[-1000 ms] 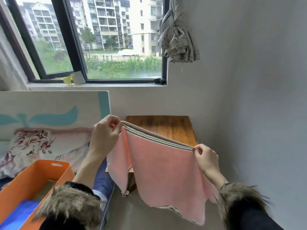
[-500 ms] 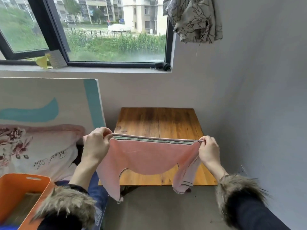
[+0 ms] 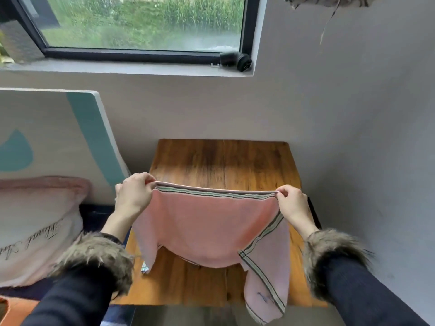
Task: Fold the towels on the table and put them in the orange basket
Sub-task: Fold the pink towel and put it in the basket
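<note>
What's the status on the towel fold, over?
Left hand and right hand pinch pink towel by top corners. Towel hangs above wooden table. Nothing in the way.

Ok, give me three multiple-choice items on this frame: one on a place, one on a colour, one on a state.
1. Where is the towel?
A. Held over the wooden table
B. Inside the basket
C. On the windowsill

2. What is the towel's main colour?
A. Blue
B. Pink
C. Yellow

3. How do the left hand and right hand hold it?
A. One hand only
B. Flat palms pressing
C. Each pinches a top corner

Answers: 1 A, it hangs above the tabletop; 2 B, pink cloth with striped borders; 3 C, fingers pinch both ends of the top edge.
</note>
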Available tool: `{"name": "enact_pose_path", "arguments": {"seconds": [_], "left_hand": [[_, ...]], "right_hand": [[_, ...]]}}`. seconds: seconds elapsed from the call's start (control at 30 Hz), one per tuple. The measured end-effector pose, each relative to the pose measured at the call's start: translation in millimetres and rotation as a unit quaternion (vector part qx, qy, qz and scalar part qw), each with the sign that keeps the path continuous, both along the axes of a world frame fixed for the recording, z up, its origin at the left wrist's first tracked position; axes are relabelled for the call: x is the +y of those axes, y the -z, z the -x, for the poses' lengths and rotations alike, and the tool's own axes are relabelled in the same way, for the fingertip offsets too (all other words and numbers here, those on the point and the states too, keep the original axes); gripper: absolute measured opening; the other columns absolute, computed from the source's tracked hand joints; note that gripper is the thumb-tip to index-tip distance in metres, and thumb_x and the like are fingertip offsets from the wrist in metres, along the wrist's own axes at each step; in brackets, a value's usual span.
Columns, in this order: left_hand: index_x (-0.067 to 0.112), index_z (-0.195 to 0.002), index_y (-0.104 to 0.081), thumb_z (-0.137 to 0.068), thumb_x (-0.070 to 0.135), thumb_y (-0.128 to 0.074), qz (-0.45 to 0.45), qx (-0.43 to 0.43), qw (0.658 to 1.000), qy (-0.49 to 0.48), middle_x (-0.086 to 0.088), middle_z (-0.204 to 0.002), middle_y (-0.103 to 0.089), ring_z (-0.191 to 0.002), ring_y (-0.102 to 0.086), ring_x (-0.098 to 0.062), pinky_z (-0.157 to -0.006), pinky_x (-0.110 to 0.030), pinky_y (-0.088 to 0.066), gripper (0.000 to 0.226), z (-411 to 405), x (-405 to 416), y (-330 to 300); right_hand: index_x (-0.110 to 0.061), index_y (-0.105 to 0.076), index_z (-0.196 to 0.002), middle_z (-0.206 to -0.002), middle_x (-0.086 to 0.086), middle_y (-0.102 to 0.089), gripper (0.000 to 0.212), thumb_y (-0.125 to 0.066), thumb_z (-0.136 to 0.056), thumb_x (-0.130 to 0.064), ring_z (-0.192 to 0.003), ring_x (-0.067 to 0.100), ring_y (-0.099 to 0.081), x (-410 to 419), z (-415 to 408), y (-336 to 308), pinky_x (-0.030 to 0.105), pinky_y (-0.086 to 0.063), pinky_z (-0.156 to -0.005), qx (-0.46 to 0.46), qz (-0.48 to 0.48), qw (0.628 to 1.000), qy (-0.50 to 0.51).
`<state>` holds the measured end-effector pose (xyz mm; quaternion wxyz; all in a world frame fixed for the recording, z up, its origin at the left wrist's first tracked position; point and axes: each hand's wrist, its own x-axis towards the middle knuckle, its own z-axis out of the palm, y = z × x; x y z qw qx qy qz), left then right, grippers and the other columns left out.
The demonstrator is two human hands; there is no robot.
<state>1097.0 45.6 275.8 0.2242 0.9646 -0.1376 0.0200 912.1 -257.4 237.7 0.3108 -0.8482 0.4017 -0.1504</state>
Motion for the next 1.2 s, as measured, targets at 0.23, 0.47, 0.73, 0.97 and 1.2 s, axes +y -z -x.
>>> {"name": "enact_pose_path", "arguments": {"seconds": [0.23,0.47,0.73,0.97,1.2], "left_hand": [[0.02,-0.094,-0.07,-0.09,0.015,-0.051,-0.048,0.022,0.999,-0.015,-0.007,-0.106,-0.064,-0.107,-0.054,-0.03,-0.091,-0.04,-0.031,0.02,-98,-78,36],[0.016,-0.113,-0.061,-0.091,0.017,-0.047,-0.116,0.126,0.985,0.033,-0.012,-0.119,-0.058,-0.111,-0.05,-0.035,-0.086,-0.044,-0.042,0.026,-103,-91,113],[-0.002,-0.119,-0.053,-0.092,0.027,-0.054,-0.03,0.284,0.953,-0.098,-0.02,-0.116,-0.057,-0.109,-0.053,-0.038,-0.088,-0.04,-0.043,0.039,-80,-55,201],[0.016,-0.091,-0.062,-0.089,0.041,-0.055,-0.037,0.333,0.933,-0.13,-0.004,-0.094,-0.063,-0.103,-0.054,-0.034,-0.089,-0.041,-0.042,0.025,-98,-49,228],[0.013,-0.083,-0.065,-0.086,0.025,-0.058,0.067,0.305,0.936,-0.16,-0.011,-0.094,-0.069,-0.096,-0.059,-0.034,-0.082,-0.037,-0.047,0.014,-142,-28,216]], "right_hand": [[-0.008,-0.068,-0.095,-0.102,0.015,-0.067,0.016,-0.053,-0.09,-0.01,-0.099,0.033,-0.058,-71,-94,38,0.027,-0.039,-0.075,0.046,-0.028,0.999,-0.003],[-0.005,-0.057,-0.118,-0.119,0.018,-0.058,0.029,-0.048,-0.092,-0.01,-0.112,0.034,-0.052,-66,-134,93,0.035,-0.04,-0.094,0.115,-0.065,0.988,-0.083],[-0.012,-0.039,-0.14,-0.146,0.011,-0.038,0.047,-0.047,-0.094,-0.023,-0.135,0.025,-0.032,26,-147,164,0.03,-0.022,-0.111,0.21,-0.07,0.943,-0.25],[-0.033,-0.011,-0.148,-0.158,0.0,0.01,0.066,-0.046,-0.092,-0.042,-0.145,0.024,0.011,85,-170,194,0.057,-0.003,-0.112,0.33,-0.052,0.901,-0.276],[-0.033,0.006,-0.148,-0.155,0.0,0.024,0.082,-0.05,-0.089,-0.047,-0.143,0.027,0.019,99,-171,198,0.061,-0.008,-0.111,0.391,-0.001,0.881,-0.268]]}}
